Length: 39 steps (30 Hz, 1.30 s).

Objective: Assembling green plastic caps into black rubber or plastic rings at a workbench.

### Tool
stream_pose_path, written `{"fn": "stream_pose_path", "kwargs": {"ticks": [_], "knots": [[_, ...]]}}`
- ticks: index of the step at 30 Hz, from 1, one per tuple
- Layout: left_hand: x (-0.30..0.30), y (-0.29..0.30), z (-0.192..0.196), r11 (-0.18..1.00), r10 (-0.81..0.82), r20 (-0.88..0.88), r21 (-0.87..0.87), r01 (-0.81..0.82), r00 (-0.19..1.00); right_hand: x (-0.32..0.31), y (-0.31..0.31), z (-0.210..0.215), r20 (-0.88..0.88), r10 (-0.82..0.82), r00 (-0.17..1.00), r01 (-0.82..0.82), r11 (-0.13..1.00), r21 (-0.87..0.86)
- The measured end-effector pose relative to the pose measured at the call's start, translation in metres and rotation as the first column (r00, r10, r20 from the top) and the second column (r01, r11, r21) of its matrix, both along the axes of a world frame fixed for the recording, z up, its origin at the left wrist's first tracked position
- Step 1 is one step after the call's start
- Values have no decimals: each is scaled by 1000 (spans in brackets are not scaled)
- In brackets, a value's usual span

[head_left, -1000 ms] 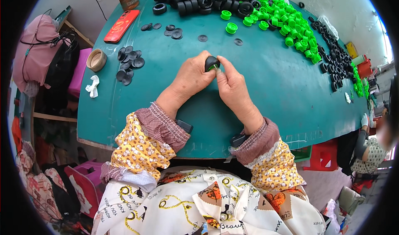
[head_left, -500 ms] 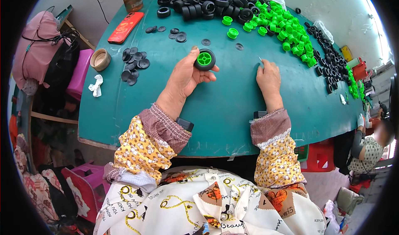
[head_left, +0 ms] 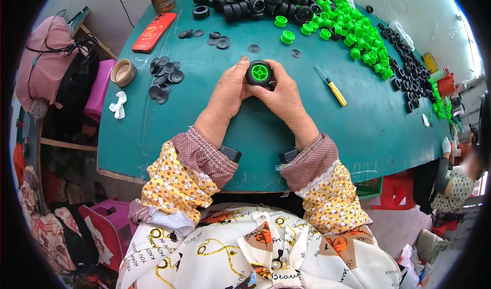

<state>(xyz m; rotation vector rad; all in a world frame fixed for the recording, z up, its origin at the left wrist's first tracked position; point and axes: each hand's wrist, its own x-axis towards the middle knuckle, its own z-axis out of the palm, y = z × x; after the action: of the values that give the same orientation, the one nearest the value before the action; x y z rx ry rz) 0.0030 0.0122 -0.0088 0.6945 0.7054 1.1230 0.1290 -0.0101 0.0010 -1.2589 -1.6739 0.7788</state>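
While both the left hand [head_left: 227,92] and right hand [head_left: 284,97] close around one small black wheel with a green hub [head_left: 259,73] just above the teal table [head_left: 215,130], heaps of loose black tyres [head_left: 255,0] and green hubs [head_left: 348,25] beyond look unassembled.

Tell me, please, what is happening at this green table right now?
A person seated at the green table holds a small black rubber wheel with a bright green plastic hub between both hands, the left hand and the right hand cupping it just above the tabletop. A yellow-handled screwdriver lies to the right. Piles of black tyres and green hubs sit at the far edge, and flat black discs lie to the left.
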Motion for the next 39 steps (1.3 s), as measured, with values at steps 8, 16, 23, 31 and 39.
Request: {"fn": "stream_pose_path", "kwargs": {"ticks": [8,16,23,31,39], "knots": [[-11,6,-3,992,-66,-179,92,83,982,11,-3,-6,14,-71,997,70,994,80],[-8,3,1,974,3,-303,216,66,953,14,-3,-2,-54,19,998,-18,1000,19],[-5,2,5,959,69,-408,280,53,910,22,2,-7,-358,24,934,-114,966,-232],[-6,-1,7,966,-66,-350,213,148,934,22,0,-5,-592,-38,805,-183,934,-308],[-4,-1,8,969,-62,-347,202,139,936,21,-2,-5,-557,1,831,-215,924,-318]]}}
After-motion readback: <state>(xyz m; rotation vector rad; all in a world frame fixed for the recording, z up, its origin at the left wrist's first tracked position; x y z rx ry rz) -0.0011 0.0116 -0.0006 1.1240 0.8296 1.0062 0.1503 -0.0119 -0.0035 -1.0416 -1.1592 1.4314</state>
